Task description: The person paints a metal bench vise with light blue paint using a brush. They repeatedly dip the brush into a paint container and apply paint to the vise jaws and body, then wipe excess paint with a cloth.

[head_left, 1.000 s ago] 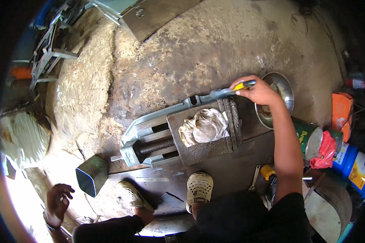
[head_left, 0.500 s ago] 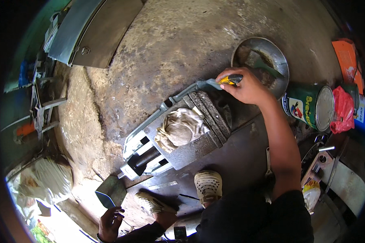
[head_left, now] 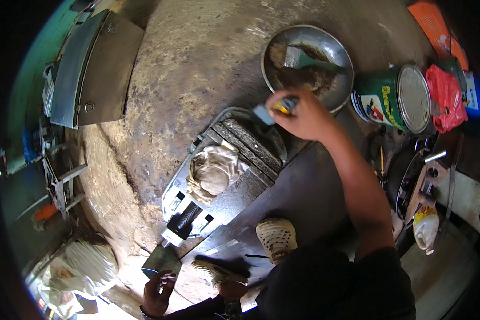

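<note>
My right hand (head_left: 303,114) is closed round a paintbrush with a yellow and black handle (head_left: 286,105). Its flat grey-blue end (head_left: 264,114) sits just by the far right end of a grey machine vise (head_left: 240,140). Motion blurs the brush slightly. A crumpled, stained rag (head_left: 213,172) lies on top of the vise, whose screw (head_left: 188,214) shows at the near left. At the lower edge my left hand (head_left: 159,293) has loosely bent fingers, with nothing seen in them. It is in front of a dark green box (head_left: 163,260); whether they touch is unclear.
Beyond my right hand stands a metal pan (head_left: 348,80) with brown residue and a green-handled brush (head_left: 314,63). A green can (head_left: 389,100) and a red plastic bag (head_left: 447,98) are at the right. A metal cabinet (head_left: 104,72) stands far left; my shoes (head_left: 277,238) are near the vise.
The view has shifted, so the pan and cabinet show more fully. My right hand with the brush has drawn back slightly from the vise's edge. My left hand now overlaps the green box.
</note>
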Tool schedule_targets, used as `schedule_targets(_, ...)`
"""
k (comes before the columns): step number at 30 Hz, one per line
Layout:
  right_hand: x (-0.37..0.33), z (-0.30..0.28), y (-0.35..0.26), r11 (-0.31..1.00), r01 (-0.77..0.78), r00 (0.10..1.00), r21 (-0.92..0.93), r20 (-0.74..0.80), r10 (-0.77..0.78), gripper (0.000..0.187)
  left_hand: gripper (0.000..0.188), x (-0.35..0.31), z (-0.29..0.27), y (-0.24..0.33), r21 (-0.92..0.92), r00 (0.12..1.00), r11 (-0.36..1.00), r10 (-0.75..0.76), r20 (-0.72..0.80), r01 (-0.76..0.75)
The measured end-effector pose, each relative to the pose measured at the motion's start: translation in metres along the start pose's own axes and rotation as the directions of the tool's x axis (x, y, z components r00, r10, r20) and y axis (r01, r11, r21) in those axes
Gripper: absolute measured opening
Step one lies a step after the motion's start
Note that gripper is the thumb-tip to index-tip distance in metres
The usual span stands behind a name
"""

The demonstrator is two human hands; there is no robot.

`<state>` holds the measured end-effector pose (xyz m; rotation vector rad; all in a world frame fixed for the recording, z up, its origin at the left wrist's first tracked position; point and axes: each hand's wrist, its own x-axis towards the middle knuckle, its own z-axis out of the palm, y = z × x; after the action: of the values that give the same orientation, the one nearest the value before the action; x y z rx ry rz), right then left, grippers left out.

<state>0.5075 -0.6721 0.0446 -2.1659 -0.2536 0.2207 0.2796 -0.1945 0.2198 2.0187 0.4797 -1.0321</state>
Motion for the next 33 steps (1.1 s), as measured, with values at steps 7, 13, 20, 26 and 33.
schedule_targets(7,0.013,0.025,-0.004,0.988,0.14,0.99,0.07,-0.019,-0.139,0.012,0.027,-0.002,0.006,0.022,0.123,0.999,0.992,-0.035,0.002,0.035)
schedule_targets(13,0.013,0.007,-0.006,0.998,-0.045,0.995,-0.055,0.089,0.049,0.015,0.027,-0.007,0.016,0.018,0.128,0.997,0.989,-0.074,0.027,0.07)
schedule_targets(20,0.012,0.019,0.009,0.99,0.074,0.997,0.117,0.024,-0.077,0.014,0.031,0.004,0.028,0.012,0.245,1.0,0.97,0.007,0.024,-0.013)
schedule_targets(26,0.019,-0.011,-0.001,0.972,-0.09,0.987,-0.215,0.115,0.117,0.037,0.031,0.021,0.052,0.006,0.203,0.996,0.979,0.017,0.092,-0.035)
schedule_targets(33,0.015,0.01,-0.018,0.996,0.056,0.993,-0.075,0.107,-0.048,0.037,0.033,0.042,0.068,0.022,0.31,0.967,0.926,0.161,0.195,-0.217)
